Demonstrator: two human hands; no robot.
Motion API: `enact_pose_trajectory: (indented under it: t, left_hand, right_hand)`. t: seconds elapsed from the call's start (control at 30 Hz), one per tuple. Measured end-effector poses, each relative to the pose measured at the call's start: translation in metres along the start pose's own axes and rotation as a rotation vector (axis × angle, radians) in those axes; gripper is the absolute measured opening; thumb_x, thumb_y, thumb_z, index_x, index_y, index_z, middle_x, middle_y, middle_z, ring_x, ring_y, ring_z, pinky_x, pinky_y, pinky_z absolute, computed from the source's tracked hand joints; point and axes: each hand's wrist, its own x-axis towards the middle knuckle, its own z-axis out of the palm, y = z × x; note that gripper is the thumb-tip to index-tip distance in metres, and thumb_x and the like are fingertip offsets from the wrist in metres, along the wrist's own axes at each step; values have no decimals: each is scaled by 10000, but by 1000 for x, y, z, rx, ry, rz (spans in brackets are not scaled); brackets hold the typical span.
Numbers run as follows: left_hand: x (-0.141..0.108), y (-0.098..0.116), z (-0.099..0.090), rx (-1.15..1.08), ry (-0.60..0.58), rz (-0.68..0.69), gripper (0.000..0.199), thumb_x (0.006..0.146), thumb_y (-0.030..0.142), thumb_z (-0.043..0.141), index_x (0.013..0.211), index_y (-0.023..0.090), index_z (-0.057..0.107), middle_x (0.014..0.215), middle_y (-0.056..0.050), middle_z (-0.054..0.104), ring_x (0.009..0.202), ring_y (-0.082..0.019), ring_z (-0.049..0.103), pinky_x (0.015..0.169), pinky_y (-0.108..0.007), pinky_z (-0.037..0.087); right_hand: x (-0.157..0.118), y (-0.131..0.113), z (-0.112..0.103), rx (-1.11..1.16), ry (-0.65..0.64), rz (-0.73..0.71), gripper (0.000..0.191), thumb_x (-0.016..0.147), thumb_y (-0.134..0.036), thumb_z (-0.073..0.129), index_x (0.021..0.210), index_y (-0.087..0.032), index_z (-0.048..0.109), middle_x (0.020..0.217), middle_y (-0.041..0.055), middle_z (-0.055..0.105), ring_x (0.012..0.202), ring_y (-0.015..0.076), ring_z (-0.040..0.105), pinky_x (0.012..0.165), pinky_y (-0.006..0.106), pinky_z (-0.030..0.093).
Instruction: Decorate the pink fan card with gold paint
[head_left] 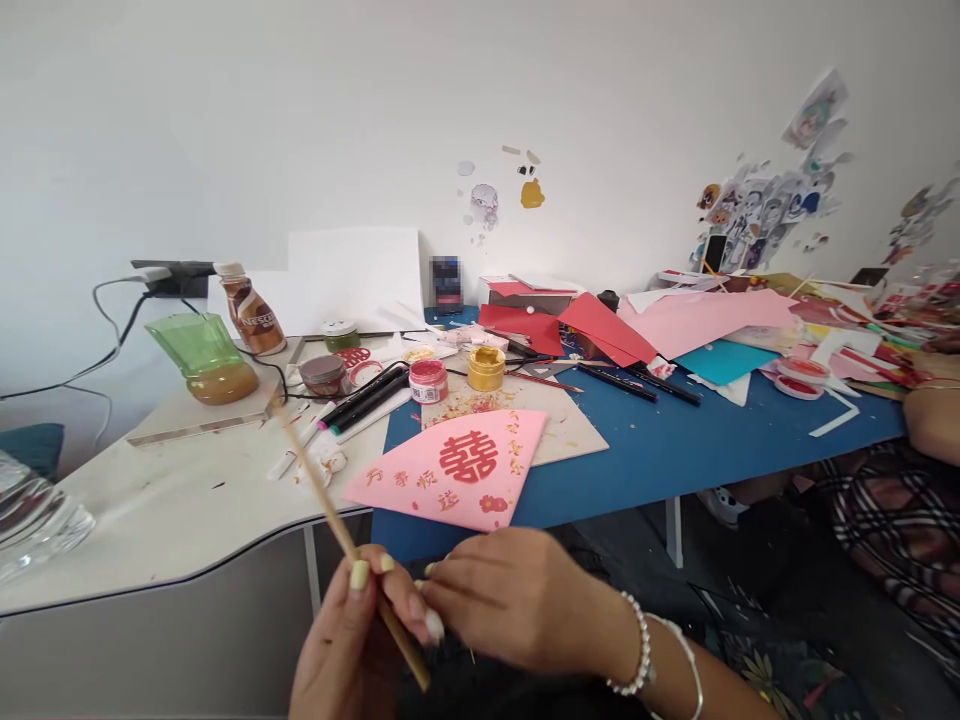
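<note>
My left hand (352, 625) is closed around a thin wooden stick (326, 500), which slants up and left over the white table. My right hand (517, 600) is beside it, fingers curled with the tips close to the left fingers; what they pinch, if anything, is hidden. Beyond the hands lies a pink fan-shaped paper (420, 455) on the blue table's front edge. It bears a red double-happiness character, smaller gold writing and a flower. Behind it a speckled board (574, 435) lies under an open yellow paint jar (486, 369) and a red paint jar (428, 381).
On the white tabletop (150, 520) stand a green cup (202, 350) of brownish liquid, a coffee bottle (251, 310) and black markers (367, 398). Red papers (607, 330) and pink sheets (705, 320) cover the back of the blue table. Another person's arm (930, 420) is at right.
</note>
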Motion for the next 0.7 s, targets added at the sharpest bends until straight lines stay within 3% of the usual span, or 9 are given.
enact_pose_trajectory:
  t: [0.03,0.1,0.13,0.17,0.27,0.33,0.4,0.57,0.7]
  left_hand:
    - [5,0,-3,5,51,37,383,561,471,756,732,208,535,513,53,532,468,-82,509,432,-143,434]
    - [10,2,-8,24,85,85,414,522,465,778,723,202,529,493,59,514,454,-83,504,426,-146,436]
    - [11,4,-8,34,86,108,400,545,463,766,724,200,524,476,61,502,430,-81,492,407,-146,421]
    - [11,6,-8,44,78,132,372,581,455,746,725,199,518,459,62,491,404,-79,475,390,-149,407]
    - [4,9,-3,95,68,128,297,680,444,666,747,198,513,461,52,496,376,-71,430,362,-146,365]
    - [-1,9,-2,128,70,78,289,700,454,638,761,198,518,478,48,504,370,-56,392,349,-132,335]
    - [-2,7,-4,136,62,49,281,710,453,627,765,198,522,482,48,505,357,-44,360,340,-122,313]
    - [-1,6,-16,129,-44,42,299,671,447,661,751,192,528,457,42,501,319,-54,360,313,-143,306]
    - [-3,10,-11,124,40,79,274,715,446,624,765,196,525,464,48,502,341,-41,360,337,-117,305]
  right_hand:
    - [-3,13,-11,-2,56,-6,192,853,-186,452,962,-134,601,869,12,695,777,110,616,679,219,511]
    - [-9,55,-33,-213,92,276,200,867,-209,422,897,-198,619,847,11,699,789,126,630,713,236,508]
    - [-12,81,-44,-380,-3,505,240,880,-237,393,864,-219,631,848,26,695,785,140,631,717,250,503]
    - [-15,110,-52,-517,-205,757,275,894,-238,357,912,-223,631,953,43,681,883,155,622,779,270,490]
    - [-18,193,-62,-624,-501,1004,306,862,-105,350,956,-125,641,989,148,658,961,248,603,750,346,488]
    - [-20,232,-57,-639,-648,1063,262,828,-62,404,931,-74,644,991,193,644,1019,287,573,754,374,488]
    - [-22,255,-48,-639,-788,1101,200,831,-108,470,945,-64,628,1025,179,629,1059,268,550,803,388,480]
    - [-29,273,-34,-620,-1022,1122,295,848,-326,512,1059,-126,562,1106,83,584,1004,183,566,860,409,467]
    - [-29,280,-39,-588,-1102,1070,294,850,-331,507,1054,-128,567,1106,85,588,1009,185,564,864,408,461]
